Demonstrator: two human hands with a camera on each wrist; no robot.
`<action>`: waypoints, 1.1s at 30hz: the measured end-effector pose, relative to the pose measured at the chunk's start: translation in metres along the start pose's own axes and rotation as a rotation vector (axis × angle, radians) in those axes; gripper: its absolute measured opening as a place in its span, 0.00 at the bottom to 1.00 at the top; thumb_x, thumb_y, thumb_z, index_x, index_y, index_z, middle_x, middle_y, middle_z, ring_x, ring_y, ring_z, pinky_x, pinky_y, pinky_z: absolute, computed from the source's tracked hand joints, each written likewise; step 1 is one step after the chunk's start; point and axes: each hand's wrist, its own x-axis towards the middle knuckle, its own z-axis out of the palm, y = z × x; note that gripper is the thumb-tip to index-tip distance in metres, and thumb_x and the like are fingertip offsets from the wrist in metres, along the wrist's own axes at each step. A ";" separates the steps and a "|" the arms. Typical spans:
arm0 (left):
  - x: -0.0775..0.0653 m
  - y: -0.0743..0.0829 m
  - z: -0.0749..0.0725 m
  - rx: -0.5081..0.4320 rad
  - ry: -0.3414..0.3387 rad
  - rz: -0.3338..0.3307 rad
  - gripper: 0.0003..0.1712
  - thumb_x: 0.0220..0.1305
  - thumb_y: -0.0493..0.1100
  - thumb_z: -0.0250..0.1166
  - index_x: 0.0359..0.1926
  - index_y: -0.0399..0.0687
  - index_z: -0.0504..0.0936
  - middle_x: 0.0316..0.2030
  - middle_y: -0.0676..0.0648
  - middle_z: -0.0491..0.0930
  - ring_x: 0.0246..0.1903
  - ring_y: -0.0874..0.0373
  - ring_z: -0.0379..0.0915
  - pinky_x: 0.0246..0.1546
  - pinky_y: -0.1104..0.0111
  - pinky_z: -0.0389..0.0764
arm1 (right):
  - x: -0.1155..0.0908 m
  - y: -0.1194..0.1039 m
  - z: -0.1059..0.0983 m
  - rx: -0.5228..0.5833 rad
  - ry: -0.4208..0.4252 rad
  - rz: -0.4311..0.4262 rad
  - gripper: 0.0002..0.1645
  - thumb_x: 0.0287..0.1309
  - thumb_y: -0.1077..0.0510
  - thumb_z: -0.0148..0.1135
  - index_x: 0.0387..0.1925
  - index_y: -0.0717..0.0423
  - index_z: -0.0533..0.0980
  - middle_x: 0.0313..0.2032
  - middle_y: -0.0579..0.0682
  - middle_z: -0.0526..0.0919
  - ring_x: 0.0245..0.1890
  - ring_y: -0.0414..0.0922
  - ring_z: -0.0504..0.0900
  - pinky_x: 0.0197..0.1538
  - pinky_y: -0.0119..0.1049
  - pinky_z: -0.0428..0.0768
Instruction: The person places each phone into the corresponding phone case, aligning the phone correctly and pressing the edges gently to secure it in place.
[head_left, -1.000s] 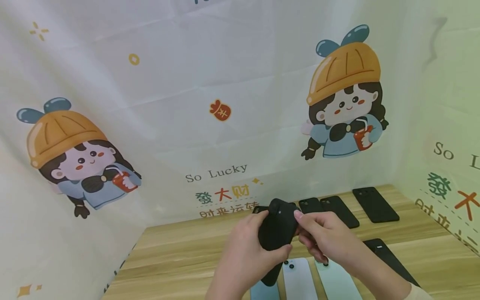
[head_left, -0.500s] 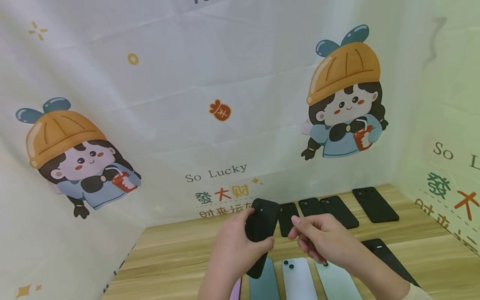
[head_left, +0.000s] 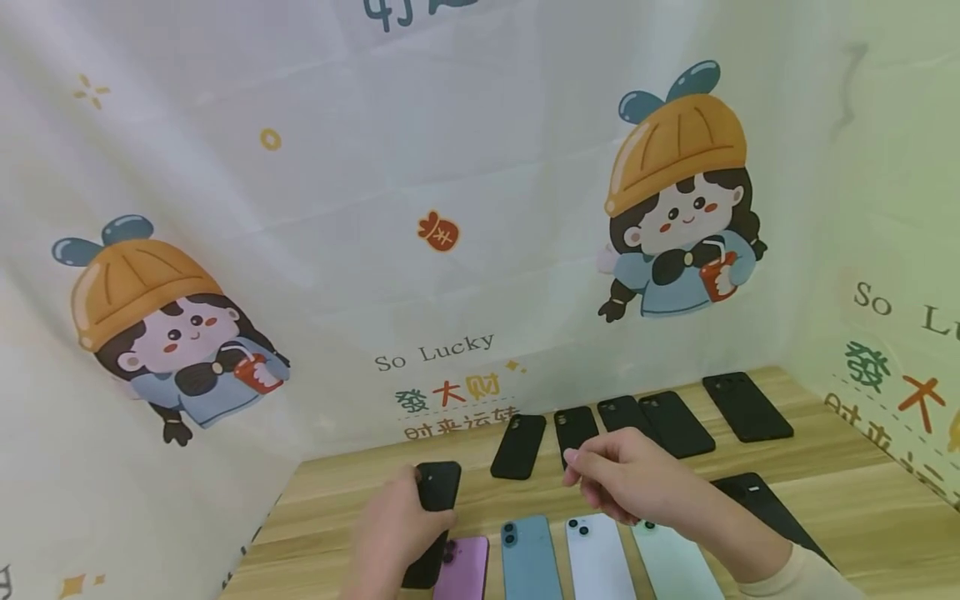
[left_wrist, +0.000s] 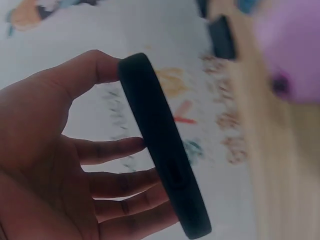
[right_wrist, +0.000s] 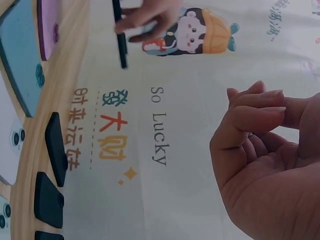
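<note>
1. The left hand (head_left: 393, 521), at lower centre of the head view, grips a thin, matte black, phone-shaped slab (head_left: 438, 492) across its width, thumb on one long edge and fingers towards the other; this probably keeps its broad faces uncovered.
2. The slab is tilted in the air, partly overlapping a glossy purple phone (head_left: 465, 567) in that view; whether it is a phone or an empty case, I cannot tell.
3. The right hand (head_left: 626, 475), right of centre, is raised with fingers loosely curled and nothing visible in it.
4. Along the bottom, the purple phone, a pale blue phone (head_left: 530, 554), a white phone (head_left: 598, 554) and a mint-green phone (head_left: 678, 562) lie side by side, backs up, apparently spaced so each stays reachable.
5. Behind them lies a row of five black slabs (head_left: 519, 448); another black slab (head_left: 772, 508) lies at lower right, partly behind the right arm.
6. The tabletop (head_left: 337, 508) is pale, wood-grained. A white cloth (head_left: 345, 250) printed with cartoon girls and lettering hangs behind and at both sides.
</note>
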 end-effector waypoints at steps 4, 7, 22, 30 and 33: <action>0.004 -0.037 0.015 0.065 -0.037 -0.067 0.35 0.47 0.54 0.83 0.49 0.34 0.82 0.35 0.40 0.86 0.30 0.49 0.78 0.32 0.54 0.80 | 0.004 -0.002 0.001 -0.042 -0.028 0.015 0.19 0.81 0.51 0.55 0.41 0.61 0.83 0.21 0.45 0.77 0.17 0.39 0.68 0.21 0.29 0.66; 0.006 -0.058 0.024 0.116 -0.068 -0.100 0.32 0.48 0.53 0.82 0.45 0.34 0.82 0.33 0.40 0.85 0.29 0.49 0.77 0.31 0.55 0.80 | 0.004 -0.001 -0.001 -0.070 -0.046 0.017 0.18 0.81 0.52 0.55 0.41 0.61 0.83 0.22 0.46 0.78 0.17 0.39 0.68 0.22 0.30 0.67; 0.003 -0.088 0.047 0.005 -0.282 -0.129 0.20 0.48 0.42 0.81 0.36 0.33 0.83 0.29 0.44 0.83 0.30 0.48 0.78 0.33 0.56 0.84 | 0.003 -0.007 -0.006 -0.119 -0.053 0.029 0.17 0.80 0.53 0.56 0.41 0.61 0.84 0.21 0.46 0.77 0.17 0.40 0.69 0.23 0.30 0.70; -0.002 -0.068 0.051 0.100 -0.221 -0.050 0.16 0.60 0.46 0.72 0.22 0.39 0.82 0.25 0.44 0.82 0.26 0.51 0.75 0.30 0.58 0.80 | 0.001 -0.003 -0.008 -0.110 -0.065 0.027 0.17 0.80 0.53 0.56 0.41 0.61 0.83 0.21 0.46 0.76 0.17 0.40 0.69 0.23 0.29 0.69; -0.005 -0.053 0.057 0.072 -0.227 -0.020 0.24 0.67 0.53 0.70 0.22 0.41 0.80 0.20 0.48 0.74 0.21 0.55 0.68 0.25 0.63 0.73 | 0.002 -0.001 -0.008 -0.102 -0.066 0.031 0.17 0.80 0.53 0.56 0.41 0.61 0.83 0.21 0.46 0.76 0.17 0.40 0.69 0.23 0.29 0.69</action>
